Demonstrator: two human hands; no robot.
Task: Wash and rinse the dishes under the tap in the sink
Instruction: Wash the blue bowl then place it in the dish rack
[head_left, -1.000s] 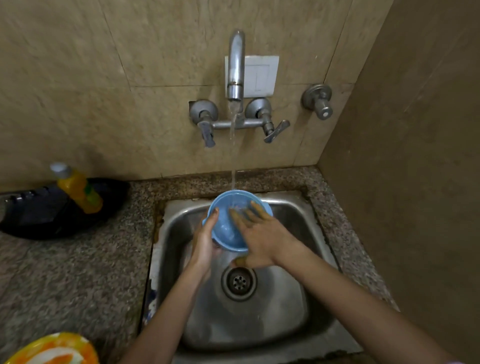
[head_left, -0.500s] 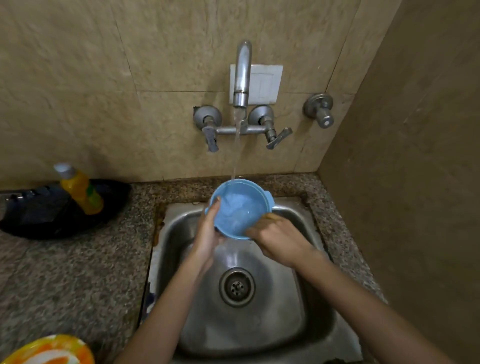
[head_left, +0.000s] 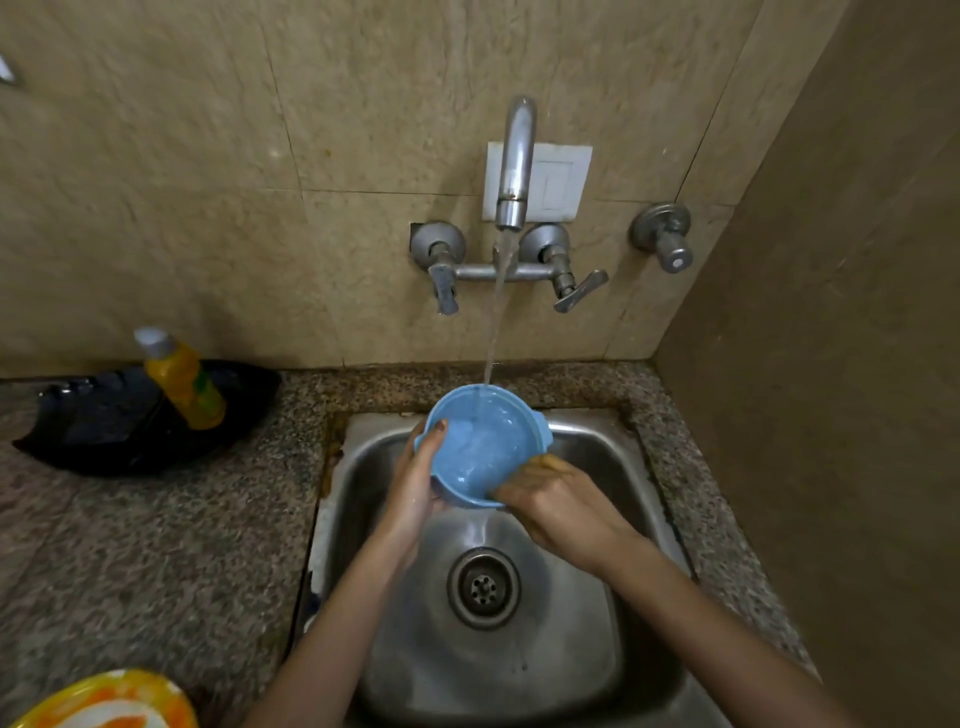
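Blue bowl (head_left: 483, 447) is held over the back edge of the sink (head_left: 597, 649), set into the counter (head_left: 156, 545) near its back right corner. The tap (head_left: 517, 161) is running and its stream (head_left: 496, 322) lands inside the far rim. Left hand (head_left: 415, 486) grip is clamped on the left rim, thumb inside. Right hand (head_left: 556, 499) is curled on the near-right rim; there is a yellowish bit at its fingertips, can't tell what. The bowl sits between both hands, mouth tilted toward the person. It is round, so no long axis. The left hand looks to carry it, leaving the right free to rub. Judged step: rinsing the inside. Soap bottle (head_left: 184, 382) in a black tray (head_left: 104, 431) stands at the counter's back left, and a yellow-orange plate (head_left: 104, 701) at its near left edge.
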